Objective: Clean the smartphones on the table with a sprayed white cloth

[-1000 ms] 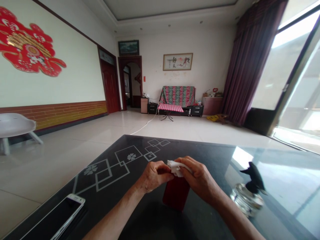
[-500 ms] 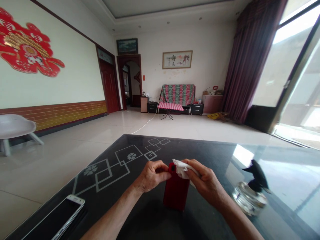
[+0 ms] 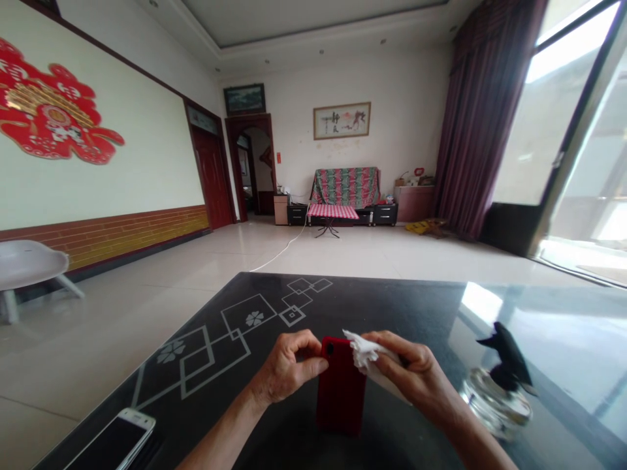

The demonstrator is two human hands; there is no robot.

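Observation:
A red phone case (image 3: 341,398), with a dark camera opening in its upper left corner, stands upright over the black table (image 3: 401,307). My left hand (image 3: 289,365) pinches its upper left edge between thumb and fingers. Whether a phone sits inside the case I cannot tell. On the other side, my right hand (image 3: 411,365) is closed on a crumpled white tissue (image 3: 363,352), held against or just beside the case's upper right edge. The case's lower end fades into the dark tabletop.
A clear spray bottle (image 3: 497,401) with a black trigger head stands to the right of my right forearm. At the table's near left lies a white smartphone (image 3: 112,440), screen up. Across the floor are a white chair (image 3: 34,264) and a small checked table (image 3: 333,211).
My view has tilted up slightly, so hands and table sit lower. The tissue has shifted a little right, toward the case's edge. Both grips stay the same.

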